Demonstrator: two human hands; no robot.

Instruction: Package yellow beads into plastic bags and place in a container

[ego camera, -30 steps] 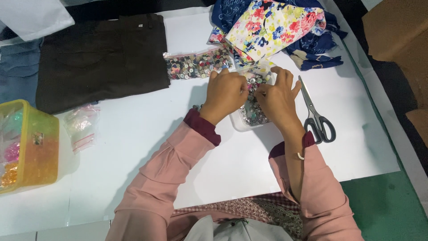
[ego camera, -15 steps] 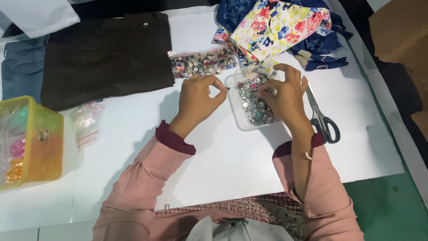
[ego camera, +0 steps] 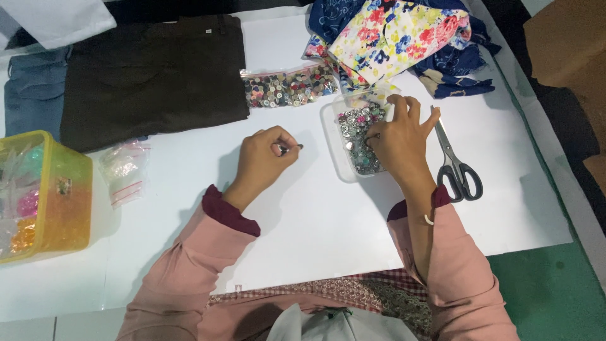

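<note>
Left hand (ego camera: pixel 264 158) pinches one small button (ego camera: pixel 297 147) over bare white worktop (ego camera: pixel 315 233); a slip lets it roll away. Right hand (ego camera: pixel 399 142), fingers curled, digs in clear tray of buttons (ego camera: pixel 353 136); nudging its rim could spill them toward scissors (ego camera: pixel 456 161).

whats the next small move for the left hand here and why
Probably set the small button down on the bare white table. The left hand pinches it away from the clear tray of buttons, while the right hand rests in the tray.
</note>
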